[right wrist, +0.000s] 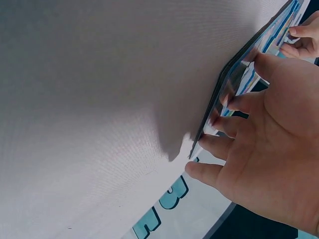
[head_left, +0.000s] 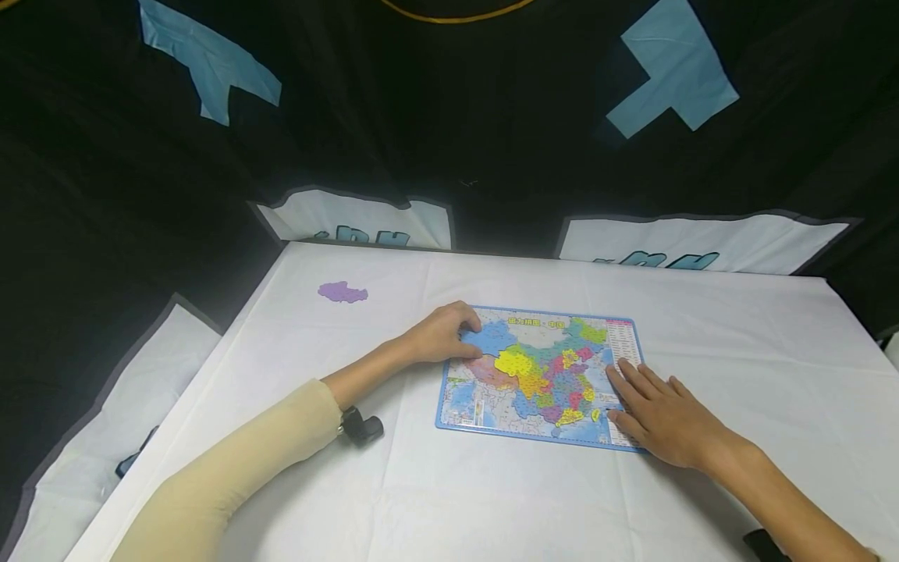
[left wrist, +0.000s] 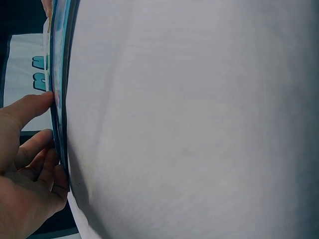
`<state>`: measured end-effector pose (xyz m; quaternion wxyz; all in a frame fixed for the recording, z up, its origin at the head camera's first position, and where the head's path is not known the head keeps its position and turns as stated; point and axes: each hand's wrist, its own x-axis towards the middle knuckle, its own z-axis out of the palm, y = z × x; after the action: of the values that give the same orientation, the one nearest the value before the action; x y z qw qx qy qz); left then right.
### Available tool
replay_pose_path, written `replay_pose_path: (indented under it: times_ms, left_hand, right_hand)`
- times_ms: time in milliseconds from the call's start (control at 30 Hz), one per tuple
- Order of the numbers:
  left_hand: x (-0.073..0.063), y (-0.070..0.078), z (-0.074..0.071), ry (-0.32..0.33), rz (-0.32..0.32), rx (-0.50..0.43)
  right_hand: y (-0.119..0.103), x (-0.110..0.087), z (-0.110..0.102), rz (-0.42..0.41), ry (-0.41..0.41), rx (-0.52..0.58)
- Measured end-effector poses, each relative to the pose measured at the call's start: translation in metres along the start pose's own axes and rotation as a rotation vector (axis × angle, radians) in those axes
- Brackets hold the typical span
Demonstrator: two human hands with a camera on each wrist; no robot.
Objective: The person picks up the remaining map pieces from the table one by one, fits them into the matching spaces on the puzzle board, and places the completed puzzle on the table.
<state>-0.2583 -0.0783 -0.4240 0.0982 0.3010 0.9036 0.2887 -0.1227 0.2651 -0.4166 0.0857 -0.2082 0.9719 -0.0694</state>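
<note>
1. The head view alone showed the whole map puzzle board (head_left: pixel 502 410), which lay on the white table (head_left: pixel 477 499) between the two hands.
2. Only there did the one purple piece (head_left: pixel 342 292) appear, lying on the table well apart from the board, beyond the left forearm.
3. The left wrist view showed the board nearly edge-on, with the thumb and fingertips touching it, a contact partly hidden from above.
4. The right wrist view showed the little finger reaching past the board's edge, while the thumb and other fingertips met its face.
5. Counted: one board, one loose piece, two hands, two light-blue patches (head_left: pixel 211 55) on the black curtain (head_left: pixel 456 117), and one wrist camera (head_left: pixel 361 427) plainly visible below the left sleeve (head_left: pixel 239 460).
6. The left hand (head_left: pixel 444 334) came in over the upper left edge, its fingers gently bent, thumb and forefinger apart beside the blue region (head_left: pixel 495 337).
7. The right hand (head_left: pixel 677 421) lay palm down at the right edge, its fingers spread.
</note>
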Motion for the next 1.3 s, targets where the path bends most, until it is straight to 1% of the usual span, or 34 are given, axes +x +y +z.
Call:
replay_pose_path:
  times_ms: [267, 467, 633, 767, 867, 967, 1033, 1100, 1167, 1233, 1300]
  left_hand:
    - [0.001, 0.001, 0.001, 0.006, 0.007, -0.022]
    - [0.001, 0.000, 0.001, 0.008, 0.027, -0.033]
    - [0.001, 0.000, 0.001, 0.000, 0.021, -0.027]
    - [-0.001, 0.001, -0.002, -0.026, 0.016, -0.028]
    - [-0.004, 0.000, -0.006, -0.059, 0.023, -0.038]
    - [-0.007, -0.003, -0.011, -0.086, 0.037, -0.036]
    - [-0.008, -0.007, -0.014, -0.091, 0.046, -0.032]
    - [-0.011, -0.011, -0.018, -0.083, 0.038, -0.032]
    - [-0.014, -0.017, -0.024, -0.059, 0.018, -0.046]
    - [-0.019, -0.024, -0.030, -0.024, -0.006, -0.068]
    - [-0.025, -0.032, -0.038, 0.019, -0.018, -0.105]
  right_hand:
    - [0.001, 0.000, 0.000, -0.002, 0.003, -0.013]
    - [0.000, 0.000, -0.001, -0.002, 0.006, -0.014]
    - [0.000, 0.000, -0.001, -0.001, 0.007, -0.021]
    - [0.001, 0.000, 0.000, -0.008, 0.009, -0.023]
    - [0.001, 0.000, 0.001, -0.005, 0.003, -0.015]
    - [0.001, 0.000, 0.002, -0.001, 0.002, -0.009]
    - [0.001, 0.001, 0.002, 0.000, 0.003, -0.008]
    - [0.001, 0.001, 0.003, -0.001, 0.005, -0.009]
    - [0.001, 0.001, 0.003, -0.001, 0.005, -0.010]
    - [0.000, 0.001, 0.002, 0.000, 0.004, -0.009]
    - [0.000, 0.001, 0.002, 0.000, 0.002, -0.007]
